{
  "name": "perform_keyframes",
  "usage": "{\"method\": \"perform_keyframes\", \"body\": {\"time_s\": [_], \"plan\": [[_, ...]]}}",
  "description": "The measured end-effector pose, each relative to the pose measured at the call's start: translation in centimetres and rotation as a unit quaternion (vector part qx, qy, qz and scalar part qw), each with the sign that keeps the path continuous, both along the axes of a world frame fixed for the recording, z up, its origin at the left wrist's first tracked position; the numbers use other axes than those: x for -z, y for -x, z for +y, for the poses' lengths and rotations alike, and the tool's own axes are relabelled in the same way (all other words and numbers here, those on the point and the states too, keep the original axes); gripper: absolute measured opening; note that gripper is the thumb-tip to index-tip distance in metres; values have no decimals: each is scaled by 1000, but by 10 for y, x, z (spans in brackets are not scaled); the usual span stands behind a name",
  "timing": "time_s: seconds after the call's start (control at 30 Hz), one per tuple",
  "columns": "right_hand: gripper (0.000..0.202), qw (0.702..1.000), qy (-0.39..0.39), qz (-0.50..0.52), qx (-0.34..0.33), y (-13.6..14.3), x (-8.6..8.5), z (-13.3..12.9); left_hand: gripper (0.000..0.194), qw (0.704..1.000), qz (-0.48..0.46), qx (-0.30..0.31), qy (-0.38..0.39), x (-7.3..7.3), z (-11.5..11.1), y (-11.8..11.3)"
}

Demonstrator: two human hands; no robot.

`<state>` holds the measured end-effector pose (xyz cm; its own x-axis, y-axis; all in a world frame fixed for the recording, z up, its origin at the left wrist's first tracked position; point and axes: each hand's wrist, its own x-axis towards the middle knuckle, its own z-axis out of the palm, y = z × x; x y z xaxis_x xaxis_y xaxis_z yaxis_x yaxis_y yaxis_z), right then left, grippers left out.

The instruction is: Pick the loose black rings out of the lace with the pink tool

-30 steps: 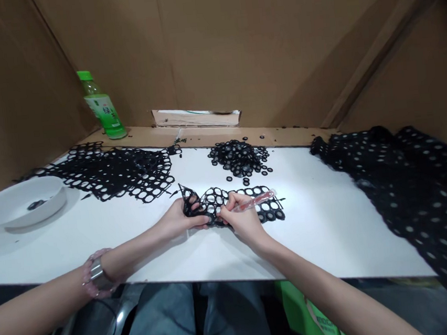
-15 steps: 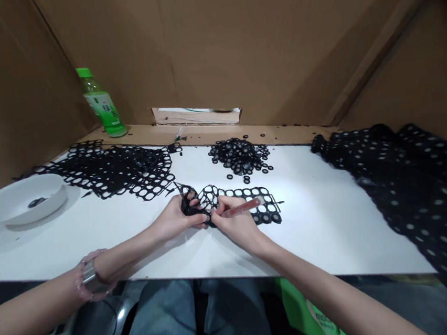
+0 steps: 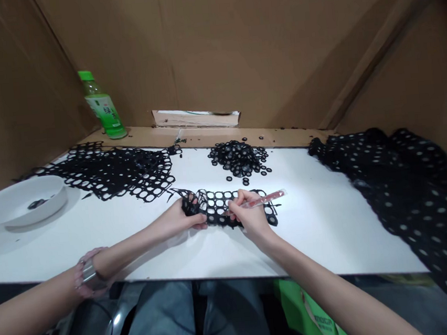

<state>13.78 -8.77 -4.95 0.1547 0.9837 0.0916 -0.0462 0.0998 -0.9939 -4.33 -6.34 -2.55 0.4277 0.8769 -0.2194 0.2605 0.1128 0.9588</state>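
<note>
A strip of black netting with round holes [image 3: 216,203] lies on the white table in front of me; dark discs fill its near row. My left hand [image 3: 190,213] grips the bunched left end of this netting. My right hand [image 3: 245,210] holds a clear pen-like tool with a reddish core [image 3: 266,199], its rear end pointing right. The tool's tip is near the lower row, too small to make out. Beyond the strip sits a pile of small black rings [image 3: 238,158].
More black netting [image 3: 117,170] spreads at the left, near a white bowl [image 3: 21,202] with dark pieces inside. A green bottle [image 3: 105,113] stands by the cardboard wall [image 3: 212,47]. Black dotted fabric [image 3: 399,187] covers the table's right side [image 3: 332,230].
My right hand has moved right with the tool, and the tool lies flatter. More of the strip's middle shows between my hands. My left hand remains on the bunched end.
</note>
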Motion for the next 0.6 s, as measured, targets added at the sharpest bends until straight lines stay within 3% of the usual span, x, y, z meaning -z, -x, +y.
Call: {"method": "perform_keyframes", "body": {"time_s": [0.2,0.37,0.6], "plan": [[25,999,-20,-29,-38,4,2,-3,21,993,66,60,-76,7,5,-5],[25,996,-28,-76,-29,3,2,-5,21,990,88,24,-109,3,3,0],[24,995,-26,-88,-42,5,1,-6,30,993,69,-2,-95,1,1,-7]]}}
